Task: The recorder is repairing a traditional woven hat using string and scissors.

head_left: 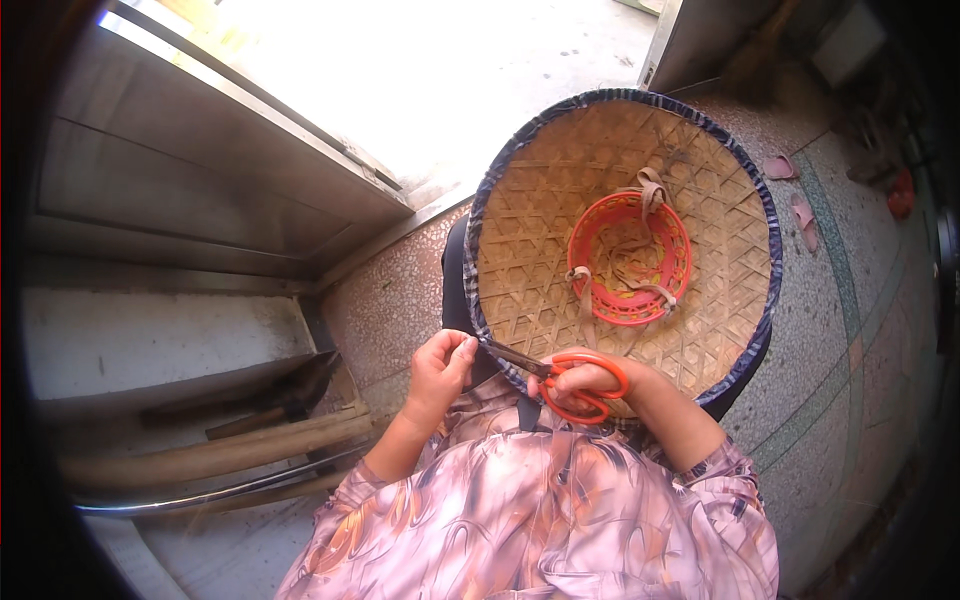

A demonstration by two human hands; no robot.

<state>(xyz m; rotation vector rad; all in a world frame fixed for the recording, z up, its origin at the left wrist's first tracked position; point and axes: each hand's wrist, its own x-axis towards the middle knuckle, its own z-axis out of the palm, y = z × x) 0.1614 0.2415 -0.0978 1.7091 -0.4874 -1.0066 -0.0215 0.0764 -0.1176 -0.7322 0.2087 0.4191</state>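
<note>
A big round woven bamboo tray (530, 230) rests across my lap, its edge bound with dark blue patterned cloth. At its near left rim my left hand (438, 372) is closed in a pinch; what lies between the fingertips is too small to make out. My right hand (590, 377) grips a pair of scissors (610, 366) by the orange-red handles. Their dark blades point left, with the tips close to my left fingertips. Inside the tray stands a small red plastic basket (583, 300) with beige cloth strips (652, 188) tied on it and more strips within.
A metal door panel (180, 180) stands at the left beside a bright doorway. Wooden poles (220, 450) and a shiny metal rod (200, 500) lie at the lower left. Pink slippers (803, 220) are on the speckled floor (800, 400) at the right.
</note>
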